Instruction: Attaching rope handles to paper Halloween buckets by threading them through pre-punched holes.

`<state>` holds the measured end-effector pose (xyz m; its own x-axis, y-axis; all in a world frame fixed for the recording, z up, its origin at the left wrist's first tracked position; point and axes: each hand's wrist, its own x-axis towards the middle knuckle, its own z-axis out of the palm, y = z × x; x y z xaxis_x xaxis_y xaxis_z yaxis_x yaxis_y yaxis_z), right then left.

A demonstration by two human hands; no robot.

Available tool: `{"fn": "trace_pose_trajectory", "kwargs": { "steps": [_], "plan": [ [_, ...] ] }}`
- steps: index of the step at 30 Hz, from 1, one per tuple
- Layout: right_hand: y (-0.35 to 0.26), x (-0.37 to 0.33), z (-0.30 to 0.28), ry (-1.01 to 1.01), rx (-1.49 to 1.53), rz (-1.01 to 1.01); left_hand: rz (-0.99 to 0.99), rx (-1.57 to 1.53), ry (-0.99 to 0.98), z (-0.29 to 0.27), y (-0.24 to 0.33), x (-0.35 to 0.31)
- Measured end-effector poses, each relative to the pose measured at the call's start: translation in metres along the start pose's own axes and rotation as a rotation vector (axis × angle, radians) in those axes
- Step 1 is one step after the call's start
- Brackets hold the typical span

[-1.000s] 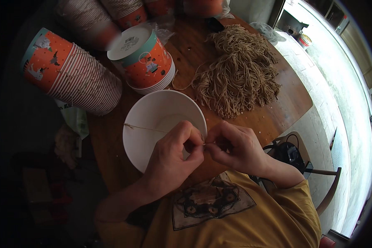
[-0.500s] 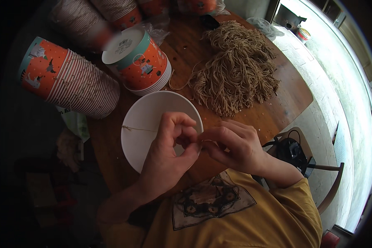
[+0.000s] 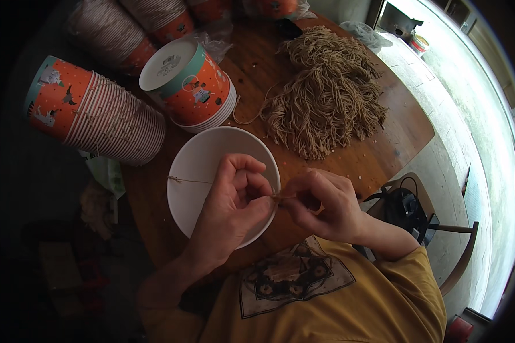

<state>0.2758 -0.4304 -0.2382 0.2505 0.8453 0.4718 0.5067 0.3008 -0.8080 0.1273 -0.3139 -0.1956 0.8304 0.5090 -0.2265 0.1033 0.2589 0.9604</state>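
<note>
A white paper bucket (image 3: 191,157) faces me with its open mouth, at the table's near edge. Thin twine (image 3: 195,181) crosses its inside, knotted at the left rim. My left hand (image 3: 237,208) reaches over the mouth and pinches the twine at the right rim, its fingers curled. Just right of it, my right hand (image 3: 324,203) is closed in a pinch on the twine's short end, which shows between the two hands. The knot itself is too small to make out.
A large heap of tan twine (image 3: 332,91) lies at the back right. An upside-down orange bucket stack (image 3: 206,91) stands behind the bowl-like mouth; a longer leaning stack (image 3: 114,114) is at left. More wrapped stacks (image 3: 106,34) lie far left. A wooden chair (image 3: 463,257) holds a black bag (image 3: 403,208).
My right hand has drawn slightly right, away from my left, and a short length of twine now shows between them. The bucket has barely moved.
</note>
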Motion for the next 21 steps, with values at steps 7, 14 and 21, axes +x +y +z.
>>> {"fn": "trace_pose_trajectory", "kwargs": {
  "steps": [7, 14, 21],
  "plan": [
    [0.0021, 0.0037, 0.0042, -0.012, -0.131, -0.089, 0.060, 0.124, -0.025, 0.0003, -0.0038, -0.0035],
    [0.0003, 0.0025, 0.0033, -0.079, 0.118, 0.172, 0.151, 0.287, -0.048, 0.0003, -0.0042, -0.0068],
    [-0.0021, 0.0018, 0.0033, -0.097, 0.205, 0.256, 0.201, 0.305, -0.054, -0.0015, -0.0058, -0.0069]
  ]
}}
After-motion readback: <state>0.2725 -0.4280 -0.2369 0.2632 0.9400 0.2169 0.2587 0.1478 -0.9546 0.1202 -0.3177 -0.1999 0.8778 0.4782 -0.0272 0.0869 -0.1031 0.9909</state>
